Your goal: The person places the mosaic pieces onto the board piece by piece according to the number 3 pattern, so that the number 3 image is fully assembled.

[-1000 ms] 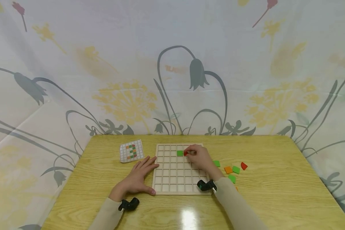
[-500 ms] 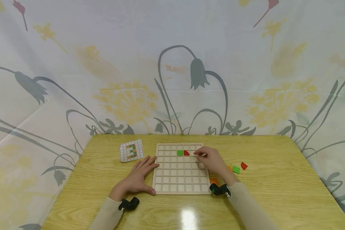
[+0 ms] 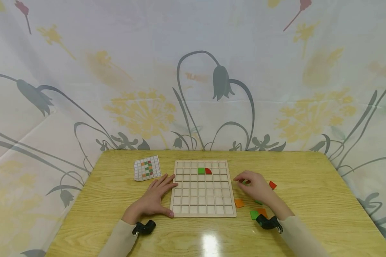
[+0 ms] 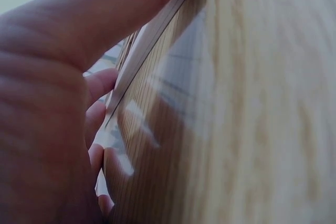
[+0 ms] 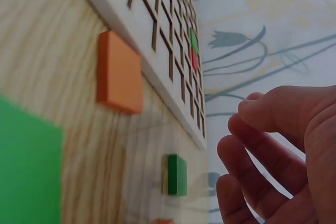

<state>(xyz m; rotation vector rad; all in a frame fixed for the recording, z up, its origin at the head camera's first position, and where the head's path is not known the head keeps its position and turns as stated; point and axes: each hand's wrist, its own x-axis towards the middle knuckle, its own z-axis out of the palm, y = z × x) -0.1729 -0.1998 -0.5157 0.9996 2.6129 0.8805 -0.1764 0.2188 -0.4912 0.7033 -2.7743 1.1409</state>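
My left hand point(image 3: 156, 198) lies with spread fingers along the left side of a wooden grid board point(image 3: 193, 192); its thumb is at the front left corner. In the board's second row from the back sit a green square tile point(image 3: 201, 171) and, right beside it, a red quarter-circle tile point(image 3: 208, 171). Right of the board, my right hand point(image 3: 257, 186) hovers over loose tiles, its fingers loosely bent with nothing between thumb and fingertips. A green tile point(image 5: 177, 175) stands out below those fingers in the right wrist view. An orange tile point(image 5: 119, 74) lies close to the board's edge.
A pattern card point(image 3: 147, 168) with coloured squares lies left of the board. Around my right hand are a red quarter-circle point(image 3: 272, 185), another green tile point(image 3: 254, 215) and another orange one point(image 3: 262, 212), partly under the wrist camera. A patterned curtain point(image 3: 193, 89) rises behind the table.
The red quarter-circle was between my right fingers and now lies in the grid, let go. My right hand has moved right, off the board, to the loose tiles. The left hand stayed put.
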